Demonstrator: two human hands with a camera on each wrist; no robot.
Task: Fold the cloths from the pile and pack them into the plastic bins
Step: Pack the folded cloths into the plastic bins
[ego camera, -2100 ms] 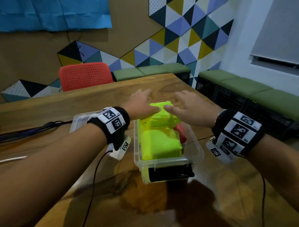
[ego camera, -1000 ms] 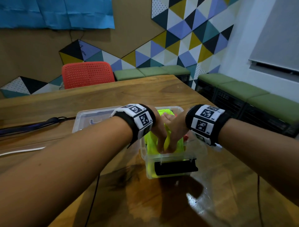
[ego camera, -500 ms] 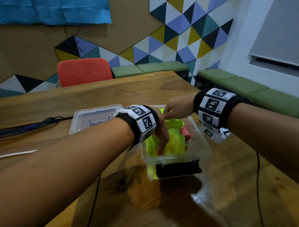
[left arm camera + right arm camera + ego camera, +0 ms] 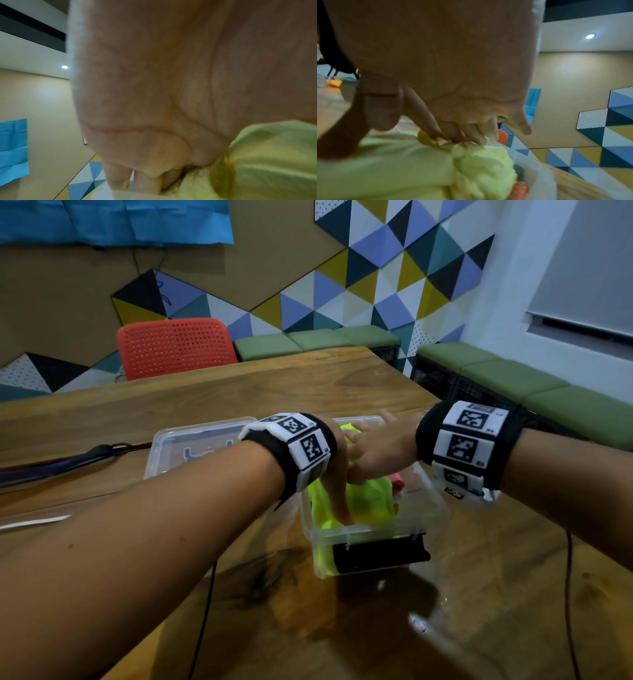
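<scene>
A clear plastic bin with a black front latch stands on the wooden table, packed with yellow-green cloths. A red cloth shows at the bin's right side. My left hand reaches into the near end, fingers pointing straight down beside a yellow-green cloth. My right hand lies over the far half, its straight fingertips pressing on the cloth, thumb held apart.
The bin's clear lid lies flat just left of the bin. A dark strap runs along the table's left. A red chair and green benches stand beyond the table's far and right edges.
Both hands went from lying flat on the cloths to pushing down at the near end. The right hand then lifted out and came down on the far cloth; the left stayed tucked in.
</scene>
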